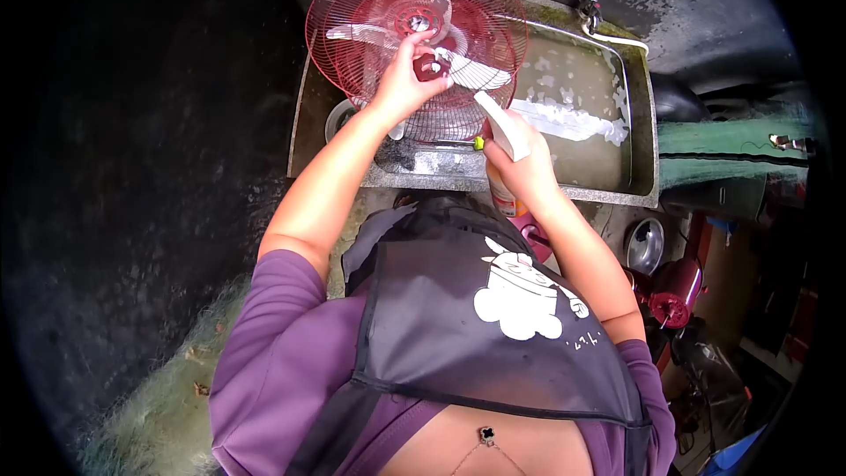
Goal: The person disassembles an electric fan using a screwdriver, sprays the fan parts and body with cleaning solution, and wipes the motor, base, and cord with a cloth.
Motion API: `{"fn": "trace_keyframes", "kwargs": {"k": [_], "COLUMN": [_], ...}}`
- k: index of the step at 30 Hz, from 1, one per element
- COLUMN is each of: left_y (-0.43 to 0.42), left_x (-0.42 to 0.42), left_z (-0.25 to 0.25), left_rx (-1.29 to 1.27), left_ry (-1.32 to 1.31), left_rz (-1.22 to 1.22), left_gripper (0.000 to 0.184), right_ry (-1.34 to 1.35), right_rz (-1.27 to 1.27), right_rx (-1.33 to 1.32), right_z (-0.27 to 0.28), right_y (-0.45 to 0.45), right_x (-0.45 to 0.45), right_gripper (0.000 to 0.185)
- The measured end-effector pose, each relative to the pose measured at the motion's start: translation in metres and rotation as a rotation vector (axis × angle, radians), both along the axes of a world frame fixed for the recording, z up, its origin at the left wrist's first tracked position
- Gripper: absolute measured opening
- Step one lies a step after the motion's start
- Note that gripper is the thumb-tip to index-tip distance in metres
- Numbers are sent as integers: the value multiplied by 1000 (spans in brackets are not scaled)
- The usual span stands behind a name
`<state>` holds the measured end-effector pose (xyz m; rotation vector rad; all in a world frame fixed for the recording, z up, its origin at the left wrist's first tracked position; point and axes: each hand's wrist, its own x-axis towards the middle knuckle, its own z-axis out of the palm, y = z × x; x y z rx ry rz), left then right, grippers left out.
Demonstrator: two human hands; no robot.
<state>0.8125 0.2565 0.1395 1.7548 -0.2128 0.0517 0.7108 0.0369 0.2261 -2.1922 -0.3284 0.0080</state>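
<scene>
My left hand [409, 84] curves over the middle of a round red wire fan guard [352, 0], its fingers hooked at the wires and its thumb apart from the fingertips. White fan blades [476, 70] show through and around the wires, one close to the thumb. In my right hand [526, 163] is a spray bottle [504, 198] with a white trigger head [500, 123]. The head points up and left toward the guard. My right fingers wrap round the bottle's neck; most of its body is hidden below the hand.
Beneath the guard is a stone sink [654, 141], whose right basin holds murky water with white foam. A tap [588, 4] with a pale hose is at the back. At the right are a metal bowl [644, 245] and a dark red appliance [677, 291].
</scene>
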Motion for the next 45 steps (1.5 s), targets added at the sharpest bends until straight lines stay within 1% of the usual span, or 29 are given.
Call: {"fn": "trace_keyframes", "kwargs": {"k": [1,2,3,4,5,8,9,10,11,12,14,16,18,20,22,24,26,28,30,32,33,34,35,36,38,40,41,42,45], "left_y": [1,0,-1,-2,-3,-8,-8,-10,-10,-10,-12,-14,-14,-16,-19,-21,-21,-21,-18,-16,-15,-14,-13,-14,-15,-14,-10,-7,1], "left_x": [-1,-3,-5,-7,-7,-7,-6,-6,-6,-7,-9,-14,-17,-17,-17,-21,-23,-24,-25,-26,-27,-28,-28,-29,-38,-51,-59,-68,-98], "left_z": [8,15,23,27,27,25,24,23,23,22,23,26,28,25,22,22,20,17,17,16,15,15,16,15,10,5,9,13,-2], "left_rx": [87,88,172,255,258,248,234,219,218,219,216,231,252,333,295,236,247,247,263,284,285,361,437,437,444,312,362,396,436], "left_ry": [-75,-74,-173,-273,-271,-364,-396,-427,-424,-403,-380,-354,-366,-466,-450,-485,-477,-480,-493,-496,-494,-566,-638,-638,-561,-381,-386,-441,-370], "left_rz": [3,4,0,-4,-3,-27,-43,-61,-63,-102,-138,-177,-192,-224,-244,-237,-241,-232,-223,-184,-183,-141,-99,-99,-12,-48,-69,-108,-258], "left_gripper": [88,88,90,93,93,98,99,100,100,101,102,103,101,106,105,98,97,98,99,100,100,101,103,103,104,101,97,85,69], "right_ry": [-17,-33,-31,16,62,79,80,15,-51,-48,43,102,62,45,184,127,74,41,77,218,84,86,153,220,210,191,115,139,146], "right_rz": [22,43,44,69,93,67,66,78,90,89,16,26,118,161,101,132,160,45,53,152,211,211,197,184,198,223,190,139,-45], "right_rx": [25,52,54,-20,-94,-152,-150,-110,-71,-72,-107,-135,-66,-31,-153,-147,-135,-325,-329,-271,-190,-190,-155,-121,-65,54,-27,2,63], "right_z": [3,5,7,9,9,8,8,9,9,10,10,7,10,11,12,11,10,11,15,20,12,12,12,12,13,13,10,14,-15], "right_y": [1,1,0,-1,-2,0,1,2,2,-1,-12,-17,-15,-16,-21,-19,-18,-20,-26,-28,-28,-28,-28,-28,-30,-36,-42,-48,-79], "right_x": [0,0,1,2,3,5,7,9,10,13,18,22,17,14,16,13,11,12,13,8,4,4,4,4,4,5,7,8,7], "right_gripper": [24,22,22,22,22,23,23,23,23,23,24,24,25,25,27,26,26,21,23,24,23,23,22,21,24,29,33,36,38]}}
